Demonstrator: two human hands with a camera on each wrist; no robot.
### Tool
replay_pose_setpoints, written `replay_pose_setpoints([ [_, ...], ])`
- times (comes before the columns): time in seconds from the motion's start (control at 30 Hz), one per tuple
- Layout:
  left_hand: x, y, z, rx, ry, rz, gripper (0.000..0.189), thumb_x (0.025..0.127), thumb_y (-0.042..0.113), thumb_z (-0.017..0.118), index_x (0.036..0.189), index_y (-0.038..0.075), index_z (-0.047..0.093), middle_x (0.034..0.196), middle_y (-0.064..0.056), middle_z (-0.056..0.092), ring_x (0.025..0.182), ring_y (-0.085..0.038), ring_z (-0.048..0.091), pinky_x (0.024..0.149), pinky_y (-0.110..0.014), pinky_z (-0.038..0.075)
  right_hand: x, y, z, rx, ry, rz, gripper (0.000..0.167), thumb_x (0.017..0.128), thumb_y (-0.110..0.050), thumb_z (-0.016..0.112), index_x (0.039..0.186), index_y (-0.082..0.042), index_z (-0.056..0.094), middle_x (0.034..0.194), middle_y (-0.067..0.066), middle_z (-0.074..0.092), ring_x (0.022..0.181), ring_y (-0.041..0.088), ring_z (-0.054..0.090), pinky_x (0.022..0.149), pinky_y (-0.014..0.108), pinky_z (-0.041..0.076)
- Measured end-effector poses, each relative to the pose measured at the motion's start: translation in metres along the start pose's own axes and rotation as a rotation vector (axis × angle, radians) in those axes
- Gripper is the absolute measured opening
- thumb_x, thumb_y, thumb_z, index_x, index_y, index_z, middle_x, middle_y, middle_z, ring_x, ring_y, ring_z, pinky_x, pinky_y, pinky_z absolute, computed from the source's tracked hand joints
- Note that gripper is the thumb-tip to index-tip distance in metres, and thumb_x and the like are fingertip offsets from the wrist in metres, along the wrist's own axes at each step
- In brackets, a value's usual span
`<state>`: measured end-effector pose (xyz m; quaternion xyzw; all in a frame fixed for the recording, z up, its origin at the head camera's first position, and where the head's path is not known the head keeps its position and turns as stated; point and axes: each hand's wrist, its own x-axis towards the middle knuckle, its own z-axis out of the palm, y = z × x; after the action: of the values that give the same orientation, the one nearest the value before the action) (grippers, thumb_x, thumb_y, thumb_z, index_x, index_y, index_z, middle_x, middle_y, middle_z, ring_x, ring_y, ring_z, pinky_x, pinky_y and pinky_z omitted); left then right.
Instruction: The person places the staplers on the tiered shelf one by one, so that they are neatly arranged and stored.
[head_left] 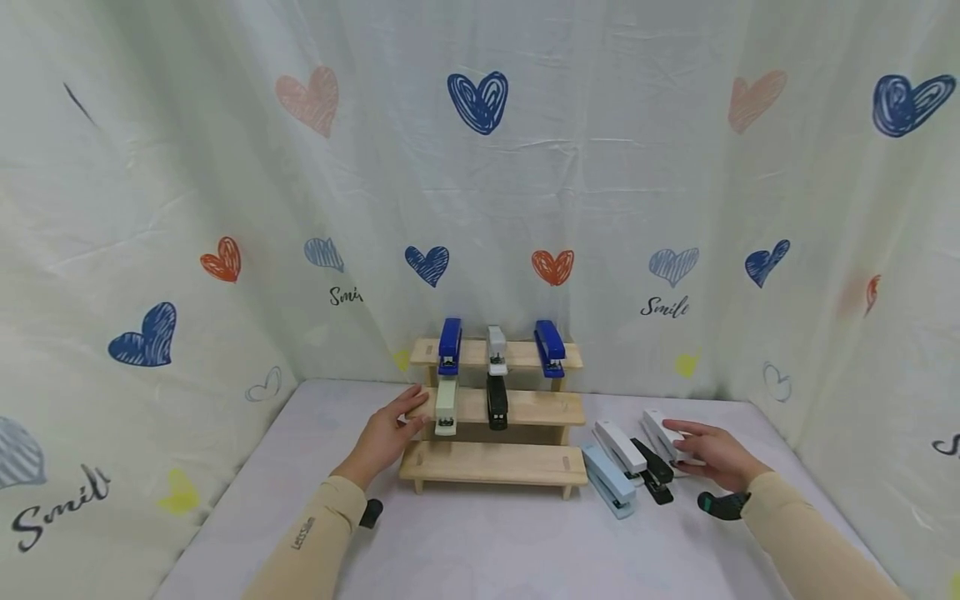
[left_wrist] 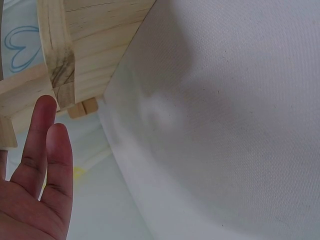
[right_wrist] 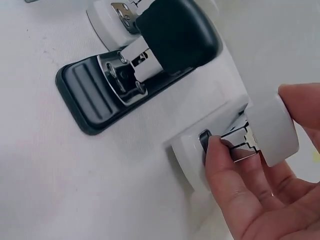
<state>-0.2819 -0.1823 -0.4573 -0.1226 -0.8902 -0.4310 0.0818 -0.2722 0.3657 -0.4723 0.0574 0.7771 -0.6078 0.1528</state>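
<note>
My right hand (head_left: 716,454) grips a white stapler (head_left: 662,435) at the right of the table. In the right wrist view its thumb is on the stapler's top arm (right_wrist: 272,132) and its fingers curl against the base. A black stapler (right_wrist: 102,92) lies beside it. My left hand (head_left: 386,437) touches the left end of a three-step wooden rack (head_left: 536,408), two of its fingers (left_wrist: 60,165) straight in the left wrist view; its other fingers are mostly hidden there. On the rack's middle step are a pale green stapler (head_left: 446,406) and a black stapler (head_left: 497,402).
The top step bears two blue staplers, one left (head_left: 450,346) and one right (head_left: 550,348), with a grey-white stapler (head_left: 497,350) between. Right of the rack lie a light blue stapler (head_left: 609,479) and another white stapler (head_left: 621,446). A heart-printed curtain (head_left: 630,183) surrounds the table.
</note>
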Motion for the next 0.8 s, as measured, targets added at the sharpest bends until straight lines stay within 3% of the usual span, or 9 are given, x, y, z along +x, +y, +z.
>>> replay_pose_setpoints([
  [0.4,0.000,0.000,-0.001,0.006,0.000,0.014,0.046,0.098,0.019,0.066,0.141,0.003,0.057,0.155,-0.007,0.040,0.131,-0.030,0.049,0.087,-0.039,0.051,-0.030,-0.009,-0.021,0.081,0.058,0.028,0.057,0.104,-0.009,0.048,0.156,0.001,0.025,0.157,0.033,0.004,0.138,0.049,0.022,0.096,0.044,0.050],
  [0.8,0.000,0.000,0.000,0.003,0.001,0.013,0.046,0.098,0.018,0.066,0.141,0.004,0.056,0.155,-0.007,0.040,0.134,-0.031,0.046,0.089,-0.041,0.050,-0.053,-0.025,-0.018,0.044,0.064,0.001,0.058,0.106,-0.011,0.047,0.156,0.003,0.022,0.157,0.034,0.005,0.132,0.045,0.033,0.094,0.043,0.051],
])
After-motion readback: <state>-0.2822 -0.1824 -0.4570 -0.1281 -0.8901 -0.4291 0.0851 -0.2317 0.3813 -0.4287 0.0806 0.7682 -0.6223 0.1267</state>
